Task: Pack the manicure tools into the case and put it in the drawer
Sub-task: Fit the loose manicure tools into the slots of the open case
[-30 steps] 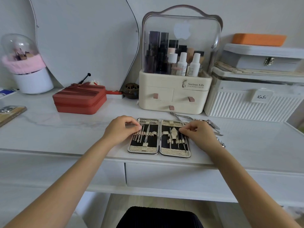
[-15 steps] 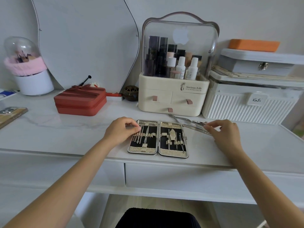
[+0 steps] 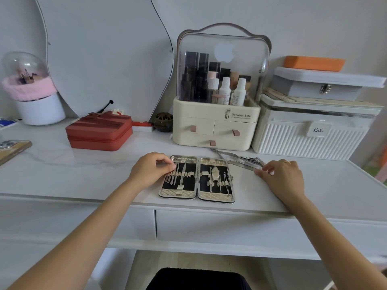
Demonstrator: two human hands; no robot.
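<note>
The manicure case [image 3: 198,197] lies open and flat near the desk's front edge, its black lining holding several silver tools in both halves. My left hand [image 3: 149,169] rests on the case's upper left corner with curled fingers. Several loose metal tools [image 3: 238,160] lie on the desk just right of the case. My right hand [image 3: 281,176] is at their right end, fingertips pinching a long flat silver tool [image 3: 245,165]. A shut drawer front [image 3: 219,226] sits below the desk edge under the case.
A red zip box [image 3: 100,132] stands at the back left. A cream cosmetics organiser [image 3: 215,126] is behind the case, a white ribbed box [image 3: 310,135] at its right. A phone [image 3: 12,148] lies at the far left, a white brush pot [image 3: 39,109] behind it.
My right hand left the case's right half and moved right to the loose tools, closing its fingertips on one. The left hand stayed on the case.
</note>
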